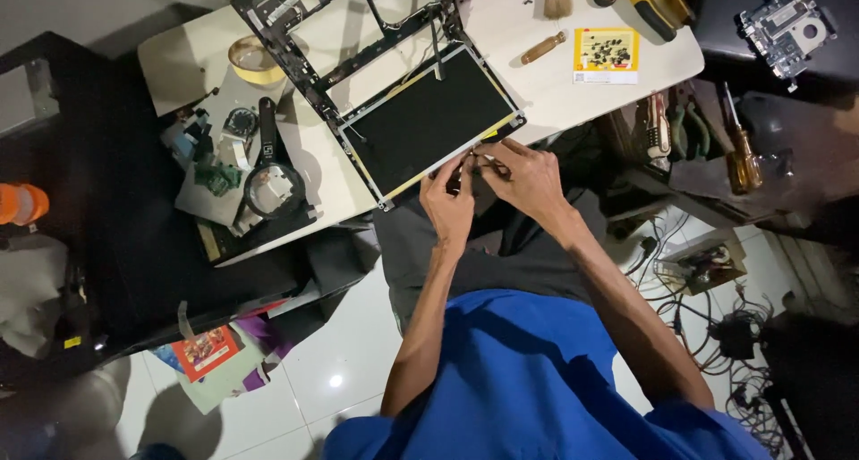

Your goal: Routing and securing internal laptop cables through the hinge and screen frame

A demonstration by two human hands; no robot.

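Observation:
A black laptop screen panel (425, 120) with a silver and yellow border lies on the white table (555, 84), under a black plastic laptop frame (304, 62). My left hand (450, 205) and my right hand (526, 175) meet at the panel's near edge. Both pinch a small dark part (472, 162) between their fingertips; it is too small to identify. My forearms run down to a blue shirt.
Tape roll (254, 59), magnifier ring (273, 190) and circuit bits lie at the left. A wooden-handled tool (543, 47), yellow parts card (607, 55), brush and yellow pliers sit at the back. Screwdrivers (739, 151) and tangled cables (716, 321) are on the right.

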